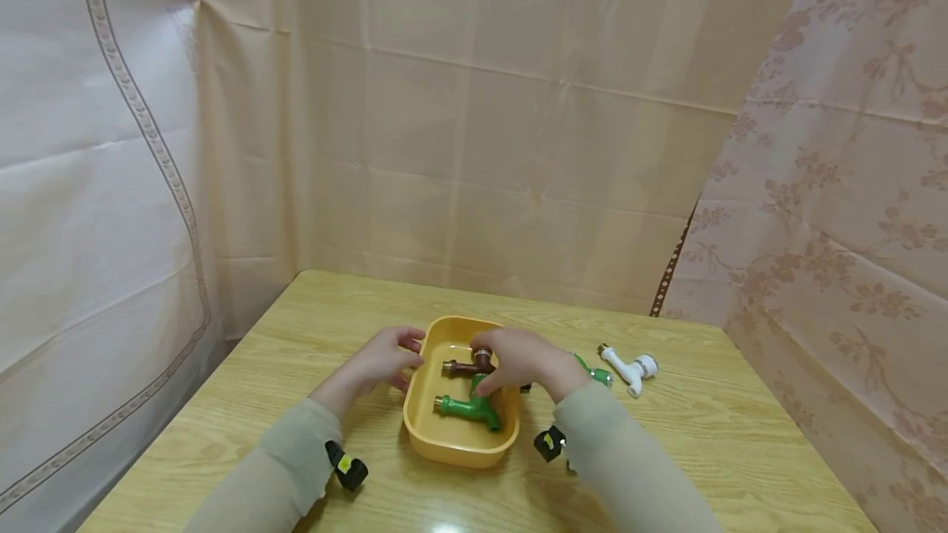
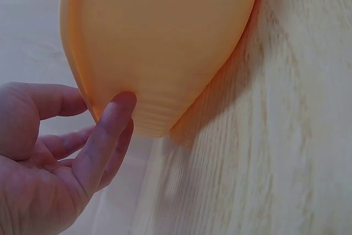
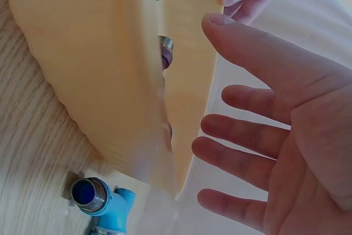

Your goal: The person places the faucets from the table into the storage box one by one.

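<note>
A yellow plastic basin stands on the table, with a green tap and a dark brown tap lying inside it. At the basin's left side, my left hand touches the rim and outer wall with loosely spread fingers. Over the basin's right side reaches my right hand, partly covering the taps in the head view. Its fingers are spread and the palm is bare, with nothing held.
To the right of the basin lie a white tap and another green tap, the latter partly behind my right forearm. A blue tap rests beside the basin. Curtains hang behind the wooden table.
</note>
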`<state>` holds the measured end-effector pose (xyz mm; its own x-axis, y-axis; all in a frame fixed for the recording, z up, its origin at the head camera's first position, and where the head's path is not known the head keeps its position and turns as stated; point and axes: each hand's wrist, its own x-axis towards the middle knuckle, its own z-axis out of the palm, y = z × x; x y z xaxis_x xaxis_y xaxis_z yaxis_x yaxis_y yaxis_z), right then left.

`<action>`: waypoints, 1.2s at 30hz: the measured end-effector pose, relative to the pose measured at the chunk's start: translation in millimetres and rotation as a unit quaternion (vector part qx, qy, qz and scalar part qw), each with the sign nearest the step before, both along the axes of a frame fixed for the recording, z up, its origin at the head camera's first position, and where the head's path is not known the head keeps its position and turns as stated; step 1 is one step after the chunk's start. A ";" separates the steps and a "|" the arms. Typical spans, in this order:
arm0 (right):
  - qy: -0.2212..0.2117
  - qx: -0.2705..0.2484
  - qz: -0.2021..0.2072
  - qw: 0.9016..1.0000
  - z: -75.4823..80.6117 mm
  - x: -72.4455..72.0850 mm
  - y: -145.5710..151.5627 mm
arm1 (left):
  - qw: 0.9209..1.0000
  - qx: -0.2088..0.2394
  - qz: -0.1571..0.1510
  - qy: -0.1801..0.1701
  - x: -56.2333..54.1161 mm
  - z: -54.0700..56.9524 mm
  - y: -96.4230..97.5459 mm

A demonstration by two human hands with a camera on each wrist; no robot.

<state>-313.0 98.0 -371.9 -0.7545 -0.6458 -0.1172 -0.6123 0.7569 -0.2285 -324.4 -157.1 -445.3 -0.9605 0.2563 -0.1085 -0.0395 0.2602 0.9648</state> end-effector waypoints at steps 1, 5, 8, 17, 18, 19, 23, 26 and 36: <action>0.002 -0.002 0.003 1.000 0.1 -0.3 0.8 | 1.000 0.000 0.000 0.000 -0.1 0.1 0.1; 0.015 -0.006 0.011 1.000 0.8 -1.4 3.4 | 1.000 -0.002 0.000 0.000 1.0 1.3 0.8; 0.018 -0.011 0.012 1.000 3.0 -0.8 5.0 | 1.000 -0.003 0.000 -0.001 1.7 2.1 1.2; -0.004 -0.053 -0.004 0.999 10.1 -1.6 15.9 | 1.000 -0.006 0.005 0.001 2.9 5.1 2.5; -0.003 -0.056 -0.006 0.998 10.6 -1.8 17.7 | 1.000 -0.007 0.005 0.001 3.0 5.3 2.4; -0.001 -0.057 -0.008 0.998 11.6 -1.7 19.3 | 1.000 -0.008 0.006 0.002 3.2 5.6 2.3; 0.001 -0.062 -0.025 0.998 17.6 0.5 26.7 | 1.000 -0.010 0.006 -0.001 4.0 6.6 1.7; -0.001 -0.075 -0.033 0.997 23.4 3.0 32.2 | 1.000 -0.009 0.007 -0.002 5.1 7.5 1.5; 0.006 -0.118 -0.048 0.992 28.4 8.7 53.6 | 1.000 -0.010 0.009 -0.003 5.9 7.9 0.3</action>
<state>-304.4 151.6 -343.5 -0.8140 -0.5796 0.0381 -0.5440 0.7376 -0.4001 -318.4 -156.8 -437.5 -0.9643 0.2367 -0.1187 -0.0494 0.2795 0.9589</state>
